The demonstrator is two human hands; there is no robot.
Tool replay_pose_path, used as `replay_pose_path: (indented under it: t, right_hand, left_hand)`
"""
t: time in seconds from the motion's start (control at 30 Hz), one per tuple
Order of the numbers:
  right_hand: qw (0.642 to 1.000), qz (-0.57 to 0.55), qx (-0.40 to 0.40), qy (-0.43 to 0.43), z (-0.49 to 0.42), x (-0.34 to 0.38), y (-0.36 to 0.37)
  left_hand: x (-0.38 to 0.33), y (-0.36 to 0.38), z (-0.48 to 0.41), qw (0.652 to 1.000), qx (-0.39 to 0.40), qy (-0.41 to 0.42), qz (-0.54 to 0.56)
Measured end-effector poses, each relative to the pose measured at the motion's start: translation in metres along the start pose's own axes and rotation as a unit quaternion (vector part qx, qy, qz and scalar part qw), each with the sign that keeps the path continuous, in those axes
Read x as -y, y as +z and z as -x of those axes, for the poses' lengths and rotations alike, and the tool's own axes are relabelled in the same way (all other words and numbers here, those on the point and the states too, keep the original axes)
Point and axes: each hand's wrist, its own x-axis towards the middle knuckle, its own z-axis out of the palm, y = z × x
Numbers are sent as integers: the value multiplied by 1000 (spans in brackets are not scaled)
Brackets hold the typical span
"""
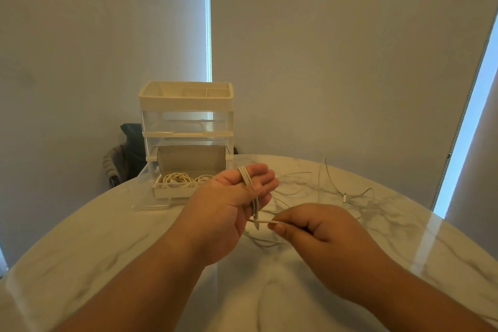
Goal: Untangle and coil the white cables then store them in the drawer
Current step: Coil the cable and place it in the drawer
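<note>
Across the marble table [377,264], right of the hands: loose white cables [331,183], thin, limp, light by the look. In the open drawer [151,207] behind: finished coils [183,179]. Left hand [229,202] gripping loops of wound cable [246,176] across its fingers; right hand [310,226] pinching the free end. Probably slick and springy, so best held near the plug [265,221].

The drawer unit [186,121] stands at the worktop's [80,250] far edge. Its bottom drawer [151,206] is pulled out and open from above, partly filled by coiled cables [186,179]. Loose cables [331,183] sprawl far right. A cable [260,221] between the left hand [229,202] and right hand [312,226] bars the middle. The near left and near right of the worktop offer free passage.
</note>
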Motion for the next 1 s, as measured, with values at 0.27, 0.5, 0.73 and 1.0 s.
replay_pose_path:
  t: [0.27,0.5,0.73,1.0]
  right_hand:
    - [999,44,-11,-14,0,1,-6]
    - [997,59,36,-24,1,4,-3]
    - [996,63,49,-27,1,5,1]
    - [999,50,-1,17,0,2,-9]
  left_hand:
    - [-3,-6,-5,995,-20,-30,91]
    - [-4,-11,-10,989,-67,-36,125]
    - [15,-2,-5,994,-39,35,-99]
    - [26,-1,6,857,89,137,-489]
